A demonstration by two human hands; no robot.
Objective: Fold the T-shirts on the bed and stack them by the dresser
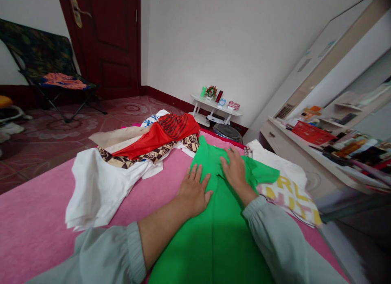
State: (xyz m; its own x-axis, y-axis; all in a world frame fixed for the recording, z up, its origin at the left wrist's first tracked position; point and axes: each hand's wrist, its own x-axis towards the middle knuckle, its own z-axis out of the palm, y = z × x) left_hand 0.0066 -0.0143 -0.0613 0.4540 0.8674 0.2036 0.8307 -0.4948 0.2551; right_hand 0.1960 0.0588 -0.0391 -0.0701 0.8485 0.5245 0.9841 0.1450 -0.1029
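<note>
A bright green short-sleeved garment (210,239) lies spread over the pink bed cover (39,227), its neck end pointing away from me. My left hand (194,190) rests flat on its left side, fingers spread. Farther up, near the collar and the right sleeve, my right hand (234,172) lies on the fabric with its fingers stretched out. Neither hand grips the cloth as far as I can see. Part of the right side of the garment is hidden under my right forearm.
Left of the green garment is a pile with a red garment (159,133) and white clothing (91,190). A white printed shirt (284,180) lies at the right. Beyond stand a low white table (210,101), a folding chair (39,60) and a dresser (305,154) holding a red basket (313,132).
</note>
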